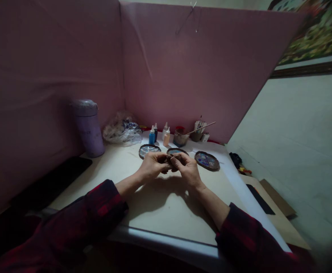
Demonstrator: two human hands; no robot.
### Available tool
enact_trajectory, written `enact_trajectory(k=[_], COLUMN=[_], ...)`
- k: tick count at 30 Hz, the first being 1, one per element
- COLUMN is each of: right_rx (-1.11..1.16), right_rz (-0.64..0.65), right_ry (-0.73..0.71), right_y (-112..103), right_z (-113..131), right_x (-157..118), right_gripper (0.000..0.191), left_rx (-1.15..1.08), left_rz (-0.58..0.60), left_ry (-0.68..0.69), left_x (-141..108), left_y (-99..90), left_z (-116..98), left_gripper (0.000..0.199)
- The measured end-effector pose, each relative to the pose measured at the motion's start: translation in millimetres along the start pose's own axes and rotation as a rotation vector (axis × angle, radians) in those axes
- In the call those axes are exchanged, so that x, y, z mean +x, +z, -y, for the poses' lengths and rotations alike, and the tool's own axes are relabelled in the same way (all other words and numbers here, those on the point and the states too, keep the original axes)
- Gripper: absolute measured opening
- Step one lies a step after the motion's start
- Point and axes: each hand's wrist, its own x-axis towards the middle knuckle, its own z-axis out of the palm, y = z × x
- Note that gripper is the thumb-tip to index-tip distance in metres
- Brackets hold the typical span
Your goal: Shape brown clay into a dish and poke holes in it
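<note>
Both hands meet above the middle of the pale table point(151, 218). My left hand point(152, 165) and my right hand point(188, 169) pinch a small dark brown lump point(170, 160) that looks like clay, with thumbs and fingertips pressed on it. Much of the lump is hidden by the fingers. Just behind the hands lie three dark-rimmed round pieces: one with a pale blue, white-streaked face point(149, 151) at the left, one partly covered by the hands point(177, 151) in the middle, and one with blue and purple patches point(207, 160) at the right.
Small nozzle bottles, one blue point(151, 137) and one peach point(166, 138), stand behind the round pieces. Nearby are a cup point(180, 138) with a brush across it, a crumpled plastic bag point(123, 131) and a purple tumbler point(89, 131). Pink panels point(197, 76) rise behind.
</note>
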Motion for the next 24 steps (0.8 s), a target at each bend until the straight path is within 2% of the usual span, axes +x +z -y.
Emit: enact_trajectory(k=[5,10,14,19,24], right_rx=[0.054,0.032,0.091,0.247,0.298], right_rz=[0.005,-0.025,-0.068,-0.130,-0.091], right_ry=[0.067,0.126,0.173,0.284,0.352], right_y=[1,-1,-3,-5,-4], right_z=[-1,-2,0,2,5], right_x=[-1,1,3,5,5], right_gripper=[0.038,0.044,0.047,0.047,0.044], left_rx=[0.008,-0.033,-0.098,-0.227,-0.096], left_rz=[-0.053,0.009,0.072,0.094,0.053], left_ry=[-0.075,-0.121,-0.141,-0.119,-0.024], left_x=[-1,1,2,3,6], left_y=[-0.4,-0.3,1.6,1.3,-2.7], left_z=[-3,3,-2,-3,11], left_gripper=[0.018,0.020,0.034,0.056,0.039])
